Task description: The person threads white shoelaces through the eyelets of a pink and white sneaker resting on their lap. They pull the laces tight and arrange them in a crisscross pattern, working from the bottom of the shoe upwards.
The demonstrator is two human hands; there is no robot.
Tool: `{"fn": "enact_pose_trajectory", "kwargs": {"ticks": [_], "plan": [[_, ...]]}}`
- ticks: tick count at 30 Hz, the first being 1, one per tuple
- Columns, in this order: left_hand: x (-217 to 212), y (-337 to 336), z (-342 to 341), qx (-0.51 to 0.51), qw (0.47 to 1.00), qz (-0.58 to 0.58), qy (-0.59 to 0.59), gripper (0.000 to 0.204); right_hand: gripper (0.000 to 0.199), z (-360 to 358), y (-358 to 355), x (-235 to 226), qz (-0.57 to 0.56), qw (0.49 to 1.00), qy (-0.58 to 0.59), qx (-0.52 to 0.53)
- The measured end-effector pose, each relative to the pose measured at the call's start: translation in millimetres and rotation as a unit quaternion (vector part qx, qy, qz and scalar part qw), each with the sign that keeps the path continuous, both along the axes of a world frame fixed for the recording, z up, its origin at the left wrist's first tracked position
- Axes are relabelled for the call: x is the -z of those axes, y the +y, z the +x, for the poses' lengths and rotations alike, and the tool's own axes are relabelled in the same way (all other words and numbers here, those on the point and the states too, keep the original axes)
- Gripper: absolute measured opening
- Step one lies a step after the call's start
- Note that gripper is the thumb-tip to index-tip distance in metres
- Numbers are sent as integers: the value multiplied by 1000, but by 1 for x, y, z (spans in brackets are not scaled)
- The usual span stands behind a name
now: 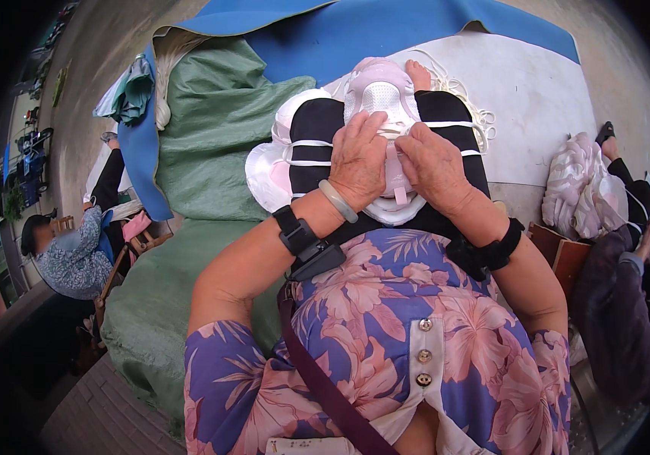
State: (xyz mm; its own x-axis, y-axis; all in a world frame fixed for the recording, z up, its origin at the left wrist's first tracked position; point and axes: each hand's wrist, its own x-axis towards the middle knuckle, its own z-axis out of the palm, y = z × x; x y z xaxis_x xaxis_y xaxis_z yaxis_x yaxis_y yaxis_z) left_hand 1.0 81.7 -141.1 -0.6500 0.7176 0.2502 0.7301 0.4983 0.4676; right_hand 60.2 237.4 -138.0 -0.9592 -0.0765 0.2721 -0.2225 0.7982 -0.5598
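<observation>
A pink and white sneaker (380, 89) lies across my lap, its toe pointing away from me and its pink heel tab near my waist. My left hand (360, 155) is bent over the left side of the shoe's opening, fingertips at the lacing. On the right side, my right hand (437, 165) pinches at the white shoelace (393, 130) over the tongue. The fingertips partly hide the lace's end. White laces (446, 123) also run across my black trousers on both sides. Beside my left thigh rest other pink and white shoes (265, 178).
A loose bundle of white laces (457, 87) lies beyond my right knee on a white sheet (530, 91). Green cloth (218, 129) and a blue mat (302, 42) spread at left and ahead. People sit at far left and right; pink-white shoes (583, 189) are piled at right.
</observation>
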Motion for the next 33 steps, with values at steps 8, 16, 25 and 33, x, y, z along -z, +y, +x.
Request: {"fn": "enact_pose_trajectory", "kwargs": {"ticks": [8, 16, 25, 33], "plan": [[3, 3, -3, 10, 1000, -4, -14, 10, 10, -3, -6, 2, 113, 992, -49, 2], [-4, -2, -14, 33, 999, 11, -23, 23, 9, -3, 32, 0, 5, 992, -95, 81], [-13, -6, -14, 35, 999, -17, 30, 20, 11, 49, 97, 6, 75, 986, -87, 118], [-50, -28, -19, 33, 992, -109, 44, 12, 19, -3, 33, -7, 33, 999, 20, -25]]}}
